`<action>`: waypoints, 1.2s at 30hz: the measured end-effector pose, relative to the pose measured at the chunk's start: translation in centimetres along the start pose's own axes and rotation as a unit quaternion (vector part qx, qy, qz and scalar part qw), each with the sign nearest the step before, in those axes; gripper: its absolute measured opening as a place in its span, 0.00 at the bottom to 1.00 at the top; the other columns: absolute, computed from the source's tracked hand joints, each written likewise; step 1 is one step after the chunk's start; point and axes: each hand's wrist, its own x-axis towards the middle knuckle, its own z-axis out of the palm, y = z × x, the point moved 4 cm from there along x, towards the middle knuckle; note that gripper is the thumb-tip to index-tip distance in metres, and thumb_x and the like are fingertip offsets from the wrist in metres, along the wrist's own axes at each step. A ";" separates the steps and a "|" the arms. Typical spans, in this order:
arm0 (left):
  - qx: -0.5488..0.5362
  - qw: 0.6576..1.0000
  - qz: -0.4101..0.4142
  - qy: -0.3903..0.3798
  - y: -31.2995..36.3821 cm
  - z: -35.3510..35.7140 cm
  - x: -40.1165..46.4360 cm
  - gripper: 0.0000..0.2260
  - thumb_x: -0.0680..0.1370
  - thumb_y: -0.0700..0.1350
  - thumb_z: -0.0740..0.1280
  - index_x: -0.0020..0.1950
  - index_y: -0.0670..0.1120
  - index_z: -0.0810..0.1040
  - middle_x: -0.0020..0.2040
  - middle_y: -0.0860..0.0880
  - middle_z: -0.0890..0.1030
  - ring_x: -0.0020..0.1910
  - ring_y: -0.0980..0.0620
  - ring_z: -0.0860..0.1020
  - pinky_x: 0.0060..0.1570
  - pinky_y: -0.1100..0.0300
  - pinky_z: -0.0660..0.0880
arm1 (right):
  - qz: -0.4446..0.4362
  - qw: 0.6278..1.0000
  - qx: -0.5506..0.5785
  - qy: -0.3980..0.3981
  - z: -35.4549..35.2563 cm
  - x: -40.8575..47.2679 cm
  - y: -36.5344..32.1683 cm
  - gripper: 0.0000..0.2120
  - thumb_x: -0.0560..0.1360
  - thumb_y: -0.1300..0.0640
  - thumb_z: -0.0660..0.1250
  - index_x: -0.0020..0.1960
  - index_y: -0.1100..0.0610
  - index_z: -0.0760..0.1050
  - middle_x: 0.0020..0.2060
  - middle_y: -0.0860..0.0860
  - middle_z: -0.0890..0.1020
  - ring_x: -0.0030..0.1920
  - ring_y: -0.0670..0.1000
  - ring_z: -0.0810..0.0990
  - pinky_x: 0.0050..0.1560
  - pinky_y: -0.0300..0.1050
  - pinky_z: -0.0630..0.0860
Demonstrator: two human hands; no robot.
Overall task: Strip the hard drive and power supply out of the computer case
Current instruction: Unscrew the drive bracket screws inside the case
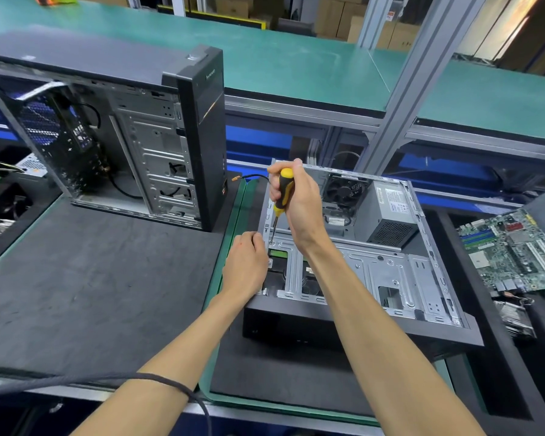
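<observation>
An open computer case [422, 278] lies on its side on the dark mat, right of centre. My right hand [299, 202] grips a yellow-and-black screwdriver [283, 191], held upright with its tip on a screw [271, 242] at the drive cage's left edge. My left hand [247, 262] rests with curled fingers on the case's left rim, beside that screw; whether it grips anything is hidden. The hard drive [277, 262], green board showing, sits under the metal cage. The grey power supply [390, 212] is in the case's far right corner, next to a black fan [343, 190].
A second, upright case [132, 130] stands open at the back left. A loose motherboard [516, 250] lies to the right, with a heatsink [516, 316] below it. A black cable [252, 177] trails from the case's far left corner. Dark foam mat [92, 278] spreads to the left.
</observation>
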 end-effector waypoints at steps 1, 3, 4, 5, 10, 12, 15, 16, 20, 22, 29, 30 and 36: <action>0.001 1.000 -0.001 -0.001 0.0 0.0 0.0 0.13 0.85 0.50 0.51 0.47 0.50 0.73 0.49 0.53 0.74 0.45 0.55 0.72 0.48 0.54 0.65 | 0.001 1.000 0.001 0.000 0.1 0.0 0.1 0.16 0.84 0.48 0.54 0.48 0.53 0.77 0.34 0.49 0.74 0.34 0.48 0.70 0.36 0.40 0.68; 0.002 1.000 -0.002 -0.004 0.0 0.0 0.0 0.13 0.84 0.50 0.51 0.46 0.50 0.73 0.49 0.52 0.75 0.46 0.53 0.72 0.48 0.54 0.65 | 0.001 1.000 -0.007 0.004 0.0 0.0 0.1 0.09 0.82 0.49 0.59 0.49 0.54 0.69 0.33 0.48 0.73 0.34 0.48 0.69 0.36 0.39 0.68; 0.002 1.000 -0.003 -0.005 0.0 0.0 0.0 0.14 0.84 0.50 0.51 0.46 0.50 0.72 0.49 0.52 0.75 0.46 0.53 0.72 0.48 0.54 0.65 | -0.001 1.000 -0.011 0.009 -0.2 0.0 0.1 0.08 0.81 0.50 0.61 0.49 0.55 0.68 0.34 0.49 0.74 0.35 0.48 0.70 0.36 0.39 0.69; 0.002 1.000 -0.004 -0.005 0.0 0.0 0.0 0.14 0.84 0.50 0.51 0.45 0.50 0.72 0.49 0.52 0.75 0.47 0.52 0.73 0.48 0.54 0.65 | -0.004 1.000 -0.020 0.014 -0.5 0.0 0.1 0.08 0.81 0.52 0.62 0.49 0.56 0.69 0.36 0.49 0.76 0.36 0.48 0.72 0.36 0.38 0.70; 0.010 1.000 -0.005 -0.002 0.1 0.0 0.0 0.14 0.84 0.50 0.51 0.45 0.49 0.72 0.48 0.52 0.75 0.47 0.51 0.73 0.47 0.54 0.66 | 0.003 1.000 -0.013 0.010 -0.4 0.2 0.0 0.15 0.84 0.51 0.55 0.48 0.55 0.77 0.37 0.49 0.77 0.37 0.47 0.73 0.39 0.40 0.71; 0.010 1.000 -0.005 -0.002 0.1 0.0 0.0 0.14 0.84 0.50 0.51 0.42 0.51 0.71 0.46 0.53 0.74 0.45 0.51 0.73 0.47 0.53 0.66 | 0.010 1.000 -0.001 0.009 0.0 0.1 0.1 0.12 0.83 0.49 0.58 0.52 0.56 0.73 0.36 0.49 0.75 0.35 0.47 0.70 0.37 0.40 0.70; 0.012 1.000 -0.005 -0.001 0.1 -0.1 0.0 0.14 0.84 0.50 0.51 0.40 0.53 0.68 0.45 0.54 0.74 0.43 0.55 0.72 0.46 0.54 0.65 | 0.002 1.000 -0.009 0.016 -0.1 0.0 0.2 0.10 0.81 0.50 0.61 0.52 0.58 0.70 0.36 0.49 0.77 0.36 0.48 0.73 0.38 0.38 0.72; 0.011 1.000 -0.004 0.000 0.1 -0.1 0.0 0.14 0.84 0.50 0.51 0.40 0.53 0.68 0.45 0.54 0.74 0.43 0.55 0.72 0.46 0.54 0.65 | 0.000 1.000 -0.017 0.015 -0.3 0.0 0.2 0.11 0.82 0.50 0.60 0.50 0.57 0.74 0.37 0.50 0.79 0.38 0.48 0.74 0.38 0.38 0.73; 0.011 1.000 -0.003 0.000 0.2 0.0 0.0 0.14 0.84 0.50 0.51 0.42 0.51 0.70 0.46 0.53 0.74 0.45 0.53 0.73 0.47 0.53 0.66 | 0.003 1.000 -0.004 0.009 -0.1 -0.1 0.1 0.20 0.85 0.48 0.53 0.46 0.56 0.79 0.35 0.51 0.77 0.36 0.48 0.73 0.38 0.41 0.70; 0.011 1.000 -0.003 0.002 0.2 -0.1 0.0 0.14 0.84 0.49 0.51 0.41 0.52 0.69 0.46 0.53 0.75 0.44 0.54 0.72 0.46 0.54 0.66 | -0.003 1.000 0.010 0.003 0.1 -0.2 0.1 0.14 0.83 0.48 0.57 0.49 0.58 0.71 0.34 0.51 0.74 0.34 0.48 0.70 0.37 0.43 0.69; 0.015 1.000 -0.001 0.002 0.7 -0.4 -0.3 0.13 0.84 0.48 0.52 0.43 0.51 0.72 0.52 0.48 0.77 0.46 0.52 0.74 0.46 0.53 0.67 | -0.001 1.000 -0.019 0.014 -0.6 -0.1 0.4 0.19 0.85 0.47 0.55 0.47 0.51 0.82 0.38 0.50 0.77 0.40 0.50 0.73 0.43 0.44 0.71; 0.023 1.000 0.006 0.009 0.7 -0.5 -0.4 0.12 0.84 0.48 0.53 0.49 0.51 0.75 0.56 0.49 0.76 0.51 0.51 0.74 0.48 0.54 0.68 | 0.000 1.000 -0.012 0.007 -0.5 0.0 0.4 0.21 0.85 0.47 0.53 0.48 0.51 0.83 0.37 0.49 0.76 0.39 0.48 0.73 0.42 0.43 0.71; 0.062 0.982 0.170 0.063 2.1 -1.5 -1.1 0.15 0.82 0.42 0.62 0.68 0.47 0.77 0.66 0.47 0.70 0.68 0.49 0.66 0.62 0.58 0.58 | 0.015 1.000 0.015 -0.018 0.5 0.3 0.4 0.20 0.86 0.47 0.50 0.45 0.55 0.76 0.28 0.49 0.72 0.31 0.49 0.68 0.34 0.41 0.68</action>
